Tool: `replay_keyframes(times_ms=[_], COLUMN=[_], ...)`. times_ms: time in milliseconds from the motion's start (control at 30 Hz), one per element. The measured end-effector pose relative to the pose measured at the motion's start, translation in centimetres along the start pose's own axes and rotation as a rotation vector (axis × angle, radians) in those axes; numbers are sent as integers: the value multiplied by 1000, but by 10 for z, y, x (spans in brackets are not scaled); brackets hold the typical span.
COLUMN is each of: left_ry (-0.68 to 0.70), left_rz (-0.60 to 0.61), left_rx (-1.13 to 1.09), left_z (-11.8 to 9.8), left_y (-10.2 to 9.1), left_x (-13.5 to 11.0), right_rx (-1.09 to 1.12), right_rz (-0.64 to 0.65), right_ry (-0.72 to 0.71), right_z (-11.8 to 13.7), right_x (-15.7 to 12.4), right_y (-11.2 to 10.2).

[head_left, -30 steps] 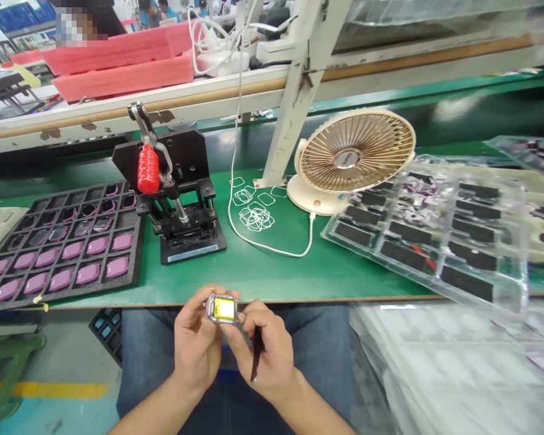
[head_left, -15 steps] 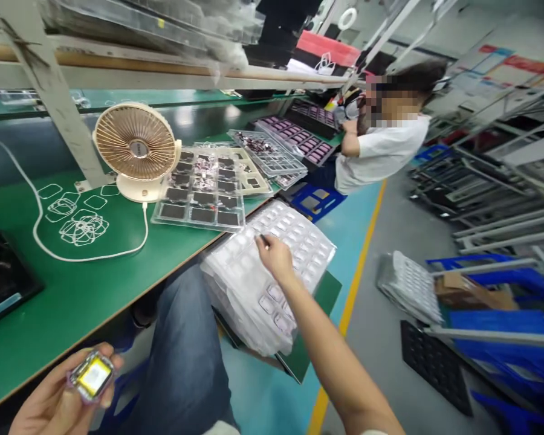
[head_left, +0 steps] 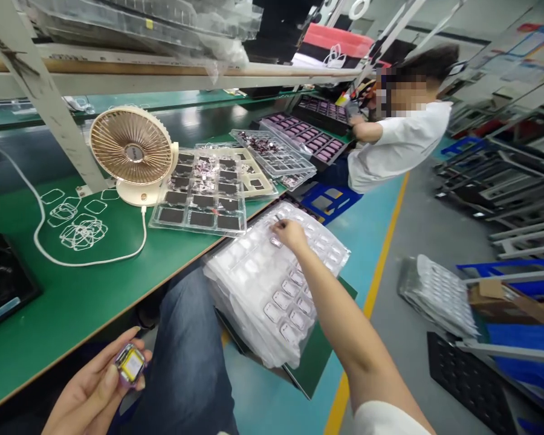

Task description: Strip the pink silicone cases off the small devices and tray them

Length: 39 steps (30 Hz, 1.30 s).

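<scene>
My left hand [head_left: 93, 389] is low at the left, near my lap, its fingers closed on a small purple-edged case with a yellow square inside [head_left: 130, 364]. My right hand [head_left: 291, 232] is stretched out to the right over a stack of clear blister trays [head_left: 254, 284] beside my knee. Its fingers are pinched together on the top tray, with a thin dark tool tip showing at them. Several small parts lie in the tray's near pockets.
On the green bench [head_left: 72, 290] stand a beige desk fan [head_left: 133, 154] with a white cable, clear trays of black pads [head_left: 199, 202] and a dark press base at the left edge. Another person in a white shirt [head_left: 396, 154] works farther along. Racks and blue crates [head_left: 503, 302] line the aisle.
My view swung from the press and purple tray to the right. My right hand left the case and reached out to the blister trays, then moved farther along them. My left hand turned the case.
</scene>
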State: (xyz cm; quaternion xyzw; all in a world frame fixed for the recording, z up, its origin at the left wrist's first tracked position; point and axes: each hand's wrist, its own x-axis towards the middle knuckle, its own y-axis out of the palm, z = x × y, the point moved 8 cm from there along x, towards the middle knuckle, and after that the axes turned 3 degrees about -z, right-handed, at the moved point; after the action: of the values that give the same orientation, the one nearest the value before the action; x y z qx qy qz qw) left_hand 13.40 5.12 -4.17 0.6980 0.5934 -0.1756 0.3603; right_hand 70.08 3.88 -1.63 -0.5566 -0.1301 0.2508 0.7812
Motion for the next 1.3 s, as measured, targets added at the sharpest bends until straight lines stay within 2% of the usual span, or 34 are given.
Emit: replay_keyframes(times_ms=[100,167,200,267,333,367,467,567,667,767,833,867,1000,1067,1167,1300], left_ry=[53,96,113,139,154,163,177,168,154,182,236,269,432,500,538,554], left_rz=[85,186,249,367,451,474,484,487,553,595,562,528,337,279,279,302], left_rx=[33,60,73,85,80,68,-17,-114,-175,-223,-233,-231,-168,-119,-76,-72], left_z=[-3,-2,-1,2,2,0,-11,-20,-21,-23,-26,-28,-38,-40,-40,-39], left_y=[17,36,46,63,69,67,48,23,6,-7,-16,-22,-44,-50,-52,-52], left_x=[1,1,1,1,0,0,-3,-8,-12,-16,-16,-16,-15,-16,-17,-18], right_rx=[106,197,271,578,800,879,1059,1184,1250,1247,1264,1265,1121,1065,1065,1045], right_rz=[-101,-64,-1,247,448,518,746,1080,1373,1552,1490,1390,834,675,604,590], right_ry=[-46,-97,-141,-234,-248,-229,-143,-48,60,104,-9,-119,-674,-867,-1019,-1082], right_z=[8,23,35,69,101,114,145,167,183,199,211,217,236,243,250,251], right_x=[-66,-129,-162,-228,-277,-293,-319,-338,-355,-368,-367,-363,-363,-373,-385,-389], right_y=[-16,-3,10,46,76,88,116,134,143,142,133,125,81,67,61,64])
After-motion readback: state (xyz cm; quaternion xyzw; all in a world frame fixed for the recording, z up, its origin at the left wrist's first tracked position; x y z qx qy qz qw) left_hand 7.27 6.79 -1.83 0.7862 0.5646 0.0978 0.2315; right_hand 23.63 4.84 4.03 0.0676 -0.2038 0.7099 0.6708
